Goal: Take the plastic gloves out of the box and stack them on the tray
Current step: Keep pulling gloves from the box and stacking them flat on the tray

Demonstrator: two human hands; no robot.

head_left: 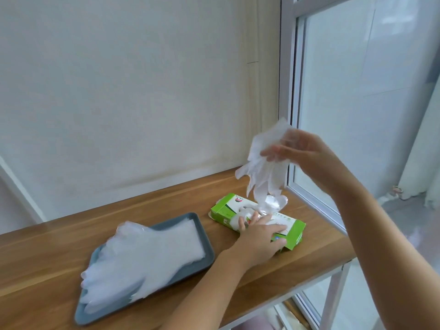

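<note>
"Gloves (147,253): where are they?"

"Nearest, a stack lies on the tray (208,251). Beyond it, the left hand (259,236) presses the box (294,228), fingers spread flat. Higher up, the right hand (307,153) pinches one glove (264,167), its tips perhaps touching the box opening."

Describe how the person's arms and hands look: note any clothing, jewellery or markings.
The left hand and the right hand are both bare, with no rings visible and no glove worn on either. The left forearm and the right forearm are bare too: no sleeve, watch or bracelet shows anywhere within the frame. No markings can be seen.
</note>
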